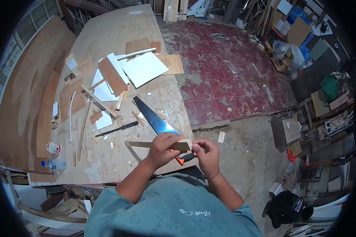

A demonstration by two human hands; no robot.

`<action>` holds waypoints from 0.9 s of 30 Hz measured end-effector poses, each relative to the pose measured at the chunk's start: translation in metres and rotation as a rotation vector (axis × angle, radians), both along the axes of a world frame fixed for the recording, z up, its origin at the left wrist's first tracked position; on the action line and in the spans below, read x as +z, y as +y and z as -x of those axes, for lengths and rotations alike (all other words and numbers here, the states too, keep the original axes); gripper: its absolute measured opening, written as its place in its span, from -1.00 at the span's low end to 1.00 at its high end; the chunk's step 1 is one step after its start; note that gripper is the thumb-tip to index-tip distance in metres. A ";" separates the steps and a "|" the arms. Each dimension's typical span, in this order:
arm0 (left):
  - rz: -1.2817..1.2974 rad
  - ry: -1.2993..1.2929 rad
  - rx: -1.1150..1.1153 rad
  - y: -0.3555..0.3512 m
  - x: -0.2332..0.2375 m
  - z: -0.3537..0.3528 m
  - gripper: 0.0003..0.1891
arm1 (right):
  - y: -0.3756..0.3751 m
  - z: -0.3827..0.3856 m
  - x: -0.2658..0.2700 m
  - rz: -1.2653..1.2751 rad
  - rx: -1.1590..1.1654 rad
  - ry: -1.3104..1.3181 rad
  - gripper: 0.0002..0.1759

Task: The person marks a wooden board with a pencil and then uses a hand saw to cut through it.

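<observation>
My left hand point(162, 149) is closed around a narrow wooden board point(140, 144), held level near the table's front edge. At the board's right end, the thumb and fingertips of my right hand point(208, 155) are pinched together against the corner. Whether a small piece sits between those fingertips is too small to tell. Beneath the board lies a handsaw point(152, 116), its blade pointing away to the upper left. Its orange and black handle shows partly between my hands. A dark slim tool point(118, 128) rests on the table to the left.
The plywood table point(118, 158) holds white panels point(144, 69), wood strips point(99, 102) and several offcuts. A plastic bottle point(53, 164) and a jar point(53, 147) stand at its left front. Right of the table, the red floor point(233, 79) meets bare concrete; clutter lines the far right.
</observation>
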State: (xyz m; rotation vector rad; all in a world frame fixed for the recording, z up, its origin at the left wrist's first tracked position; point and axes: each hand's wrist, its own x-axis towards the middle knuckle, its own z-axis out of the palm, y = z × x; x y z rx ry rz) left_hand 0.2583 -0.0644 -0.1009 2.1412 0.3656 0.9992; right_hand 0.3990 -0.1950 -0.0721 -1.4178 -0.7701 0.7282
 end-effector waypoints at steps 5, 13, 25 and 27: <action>-0.041 0.052 0.015 0.000 -0.003 -0.002 -0.48 | -0.001 0.005 0.011 -0.078 -0.072 -0.501 -0.76; -0.032 0.022 0.037 0.002 -0.008 -0.013 -0.44 | 0.003 0.003 0.007 -0.128 -0.134 -0.766 -0.74; 0.062 0.120 0.013 -0.002 -0.014 -0.004 -0.63 | 0.001 0.001 0.005 -0.119 -0.074 -0.409 -0.79; 0.045 0.141 0.032 -0.003 -0.014 -0.005 -0.67 | -0.001 -0.003 0.004 -0.109 -0.048 -0.423 -0.78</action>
